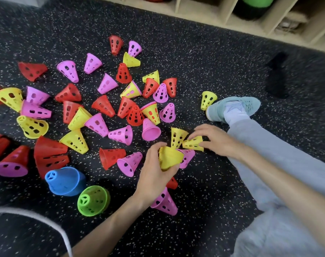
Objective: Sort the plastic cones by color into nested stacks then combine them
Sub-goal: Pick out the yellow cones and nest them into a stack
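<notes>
A: Nearest first. Green cone point(93, 200) and blue stack point(66, 180) sit on the speckled floor point(204, 210) at lower left, both apart from the pile. A pink cone point(165, 202) lies on its side just under the left wrist.

B: Left hand point(155, 172)?

A: Fingers curled round a nested yellow stack point(170, 158), held off the floor, wide mouths toward the right. Grip is firm-looking, thumb over the top.

B: Right hand point(211, 137)?

A: Fingertips pinching a loose yellow cone point(193, 143) lying on its side. Just beside it another yellow cone point(178, 137), mouth up; a pink one point(187, 157) pokes out from behind the stack.

B: Farther out?

A: Red, pink and yellow cones scattered across the floor, mostly tipped over. One lone yellow point(208, 99) against the shoe point(234, 108). Wooden shelving point(222, 13) at the back.

B: Risks?

A: My read: step in hand is feeding yellows onto the stack; sorting is early, most cones unsorted. The pinched cone could go in crooked and jam, since the plastic is thin and perforated. The neighbouring pink could get scooped in by mistake. Some far cones look already nested across colours, easy to miss.
</notes>
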Demonstrator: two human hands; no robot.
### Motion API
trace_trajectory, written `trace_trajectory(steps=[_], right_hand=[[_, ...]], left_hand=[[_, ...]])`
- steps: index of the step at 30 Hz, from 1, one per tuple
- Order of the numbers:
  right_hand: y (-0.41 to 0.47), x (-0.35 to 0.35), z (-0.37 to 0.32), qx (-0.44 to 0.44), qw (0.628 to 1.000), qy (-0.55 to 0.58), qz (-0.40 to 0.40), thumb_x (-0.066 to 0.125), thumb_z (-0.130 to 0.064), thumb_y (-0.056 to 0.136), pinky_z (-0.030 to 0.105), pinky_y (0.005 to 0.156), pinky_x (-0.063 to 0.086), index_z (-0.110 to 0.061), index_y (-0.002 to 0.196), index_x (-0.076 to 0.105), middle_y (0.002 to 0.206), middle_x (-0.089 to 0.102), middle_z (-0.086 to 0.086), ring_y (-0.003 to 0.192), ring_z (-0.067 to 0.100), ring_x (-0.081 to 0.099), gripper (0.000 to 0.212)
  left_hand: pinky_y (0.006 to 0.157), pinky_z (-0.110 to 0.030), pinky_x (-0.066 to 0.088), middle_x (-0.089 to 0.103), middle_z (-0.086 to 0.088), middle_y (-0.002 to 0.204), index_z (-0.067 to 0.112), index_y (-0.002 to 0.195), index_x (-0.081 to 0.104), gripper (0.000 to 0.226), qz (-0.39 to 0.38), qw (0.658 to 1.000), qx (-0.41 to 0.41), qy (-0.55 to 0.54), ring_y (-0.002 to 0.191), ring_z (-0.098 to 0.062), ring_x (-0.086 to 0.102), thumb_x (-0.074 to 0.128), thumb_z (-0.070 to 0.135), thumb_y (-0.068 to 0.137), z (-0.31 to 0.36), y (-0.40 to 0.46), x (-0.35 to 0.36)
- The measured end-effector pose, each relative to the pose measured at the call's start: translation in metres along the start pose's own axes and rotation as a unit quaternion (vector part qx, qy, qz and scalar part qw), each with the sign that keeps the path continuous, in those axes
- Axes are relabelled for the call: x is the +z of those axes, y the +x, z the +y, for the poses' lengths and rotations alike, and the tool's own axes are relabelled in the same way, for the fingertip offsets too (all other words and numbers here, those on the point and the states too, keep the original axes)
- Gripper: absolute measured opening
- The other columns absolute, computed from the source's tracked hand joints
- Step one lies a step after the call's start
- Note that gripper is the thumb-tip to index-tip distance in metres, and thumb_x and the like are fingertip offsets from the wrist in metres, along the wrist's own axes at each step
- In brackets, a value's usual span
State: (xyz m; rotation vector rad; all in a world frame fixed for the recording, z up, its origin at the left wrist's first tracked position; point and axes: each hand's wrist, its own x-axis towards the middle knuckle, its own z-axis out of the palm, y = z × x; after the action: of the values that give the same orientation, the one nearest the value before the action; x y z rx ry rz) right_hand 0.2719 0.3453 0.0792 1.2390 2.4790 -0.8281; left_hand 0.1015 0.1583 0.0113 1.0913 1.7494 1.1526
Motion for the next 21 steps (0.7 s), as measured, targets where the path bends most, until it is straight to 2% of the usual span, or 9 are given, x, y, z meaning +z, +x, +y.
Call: trace_trajectory(steps=[2, 4, 6, 8, 10, 12, 15, 17, 21], right_hand=[[0.005, 0.002, 0.018, 0.041, 0.999, -0.031, -0.019, 0.064, -0.013, 0.098, 0.04, 0.121, 0.024, -0.045, 0.126, 0.066, 0.16, 0.039, 0.001, 0.148, 0.023, 0.033, 0.042], [0.01, 0.006, 0.035, 0.079, 0.997, 0.015, -0.005, 0.064, -0.012, 0.097, 0.043, 0.118, 0.032, -0.046, 0.127, 0.065, 0.158, 0.044, 0.003, 0.145, 0.023, 0.04, 0.045], [0.012, 0.015, 0.046, 0.106, 0.989, 0.099, 0.001, 0.065, -0.01, 0.096, 0.034, 0.1, 0.046, -0.043, 0.123, 0.067, 0.145, 0.057, -0.001, 0.13, 0.02, 0.054, 0.043], [0.014, 0.025, 0.051, 0.119, 0.975, 0.188, -0.002, 0.065, -0.008, 0.095, 0.026, 0.085, 0.047, -0.042, 0.114, 0.07, 0.133, 0.065, -0.001, 0.125, 0.014, 0.059, 0.039], [0.016, 0.033, 0.053, 0.115, 0.968, 0.222, 0.021, 0.066, -0.006, 0.095, 0.025, 0.087, 0.046, -0.038, 0.109, 0.074, 0.126, 0.069, -0.002, 0.12, 0.01, 0.061, 0.035], [0.018, 0.032, 0.05, 0.106, 0.971, 0.206, 0.055, 0.068, -0.007, 0.094, 0.025, 0.091, 0.043, -0.032, 0.11, 0.077, 0.118, 0.071, -0.006, 0.112, 0.009, 0.063, 0.03], [0.02, 0.025, 0.044, 0.101, 0.971, 0.186, 0.107, 0.068, -0.009, 0.093, 0.031, 0.096, 0.048, -0.036, 0.1, 0.078, 0.102, 0.074, -0.01, 0.104, 0.008, 0.066, 0.03], [0.018, 0.014, 0.037, 0.09, 0.971, 0.184, 0.128, 0.067, -0.008, 0.093, 0.031, 0.098, 0.05, -0.035, 0.096, 0.079, 0.1, 0.074, -0.015, 0.101, 0.003, 0.066, 0.03], [0.004, -0.009, 0.011, 0.063, 0.961, 0.211, 0.167, 0.063, -0.008, 0.096, 0.024, 0.088, 0.051, -0.033, 0.1, 0.077, 0.095, 0.072, -0.021, 0.091, -0.007, 0.065, 0.029]], left_hand=[[0.093, -0.036, 0.054, 0.046, 0.025, 0.134, 0.049, 0.134, 0.038, 0.066, -0.009, 1.0, -0.009, 0.0, 0.116, -0.002, 0.053, 0.08, 0.041, 0.084, -0.002, -0.001, 0.0], [0.096, -0.036, 0.053, 0.045, 0.028, 0.134, 0.049, 0.135, 0.038, 0.068, -0.012, 1.0, -0.015, 0.003, 0.119, -0.001, 0.052, 0.081, 0.04, 0.084, -0.004, -0.002, 0.001], [0.098, -0.036, 0.052, 0.044, 0.03, 0.135, 0.05, 0.136, 0.038, 0.069, -0.013, 1.0, -0.019, 0.007, 0.121, 0.0, 0.051, 0.081, 0.038, 0.083, -0.006, -0.002, 0.002], [0.099, -0.036, 0.052, 0.044, 0.031, 0.135, 0.052, 0.135, 0.037, 0.069, -0.017, 1.0, -0.023, 0.012, 0.122, 0.002, 0.05, 0.082, 0.037, 0.083, -0.005, -0.001, 0.003], [0.099, -0.035, 0.052, 0.045, 0.029, 0.135, 0.054, 0.134, 0.036, 0.069, -0.019, 0.999, -0.027, 0.013, 0.122, 0.002, 0.05, 0.081, 0.037, 0.084, -0.004, 0.001, 0.005], [0.098, -0.034, 0.052, 0.046, 0.027, 0.135, 0.054, 0.134, 0.036, 0.069, -0.019, 0.999, -0.029, 0.015, 0.122, 0.002, 0.05, 0.081, 0.037, 0.084, -0.004, 0.001, 0.006], [0.098, -0.029, 0.049, 0.045, 0.029, 0.137, 0.052, 0.138, 0.038, 0.07, -0.017, 0.999, -0.031, 0.015, 0.122, 0.006, 0.048, 0.081, 0.035, 0.085, -0.004, 0.0, 0.008], [0.095, -0.024, 0.046, 0.046, 0.029, 0.136, 0.051, 0.139, 0.038, 0.071, -0.017, 0.999, -0.028, 0.015, 0.121, 0.01, 0.046, 0.081, 0.034, 0.085, -0.003, 0.0, 0.009], [0.092, -0.019, 0.045, 0.046, 0.03, 0.134, 0.049, 0.137, 0.038, 0.069, -0.013, 1.0, -0.019, 0.012, 0.119, 0.011, 0.046, 0.081, 0.031, 0.086, 0.003, 0.001, 0.009]])
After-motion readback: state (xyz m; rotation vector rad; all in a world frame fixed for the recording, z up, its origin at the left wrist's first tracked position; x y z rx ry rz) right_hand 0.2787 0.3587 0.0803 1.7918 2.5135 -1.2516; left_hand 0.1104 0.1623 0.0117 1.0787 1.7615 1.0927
